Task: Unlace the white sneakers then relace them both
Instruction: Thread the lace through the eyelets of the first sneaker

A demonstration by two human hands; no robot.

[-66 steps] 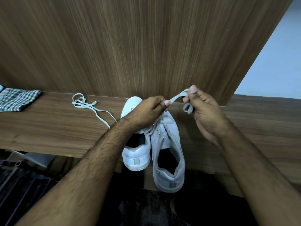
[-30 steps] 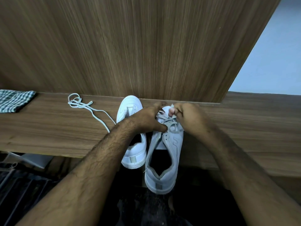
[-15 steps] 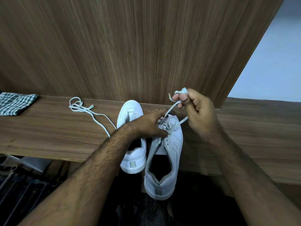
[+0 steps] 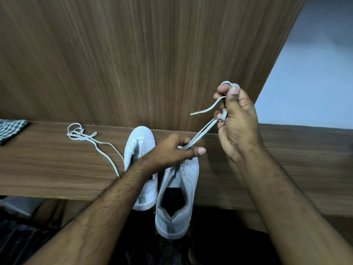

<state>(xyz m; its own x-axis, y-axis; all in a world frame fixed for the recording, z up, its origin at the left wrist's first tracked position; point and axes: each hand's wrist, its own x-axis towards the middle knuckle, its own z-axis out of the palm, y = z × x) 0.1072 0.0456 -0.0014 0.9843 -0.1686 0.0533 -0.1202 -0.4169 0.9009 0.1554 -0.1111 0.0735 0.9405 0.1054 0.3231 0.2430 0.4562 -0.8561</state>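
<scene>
Fingers [image 4: 221, 92] of the right hand [image 4: 237, 119] are curled round a white lace [image 4: 200, 133], with a loop of it over the fingertips and its free tip sticking out toward 9 o'clock; the lace runs taut as a doubled strand down toward 7 o'clock into the left hand [image 4: 172, 152]. That hand's fingers curl where the lace leaves the shoe while the thumb [image 4: 198, 150] lies straight toward 3 o'clock — whether they truly pinch the strand I cannot tell.

Under the left hand sits the right-side sneaker [image 4: 177, 197], toe toward the wooden back panel [image 4: 133, 54], its heel hanging past the near edge of the tabletop [image 4: 47, 169]; touching it at 9 o'clock is the other sneaker [image 4: 139, 142], bare of lace, its heel also over the edge. A loose lace [image 4: 80, 133] lies on the tabletop at 9 o'clock from that sneaker — bunched at the far end, one strand trailing back toward the shoe. A checked cloth [image 4: 11, 129] lies at the far left edge of the view.
</scene>
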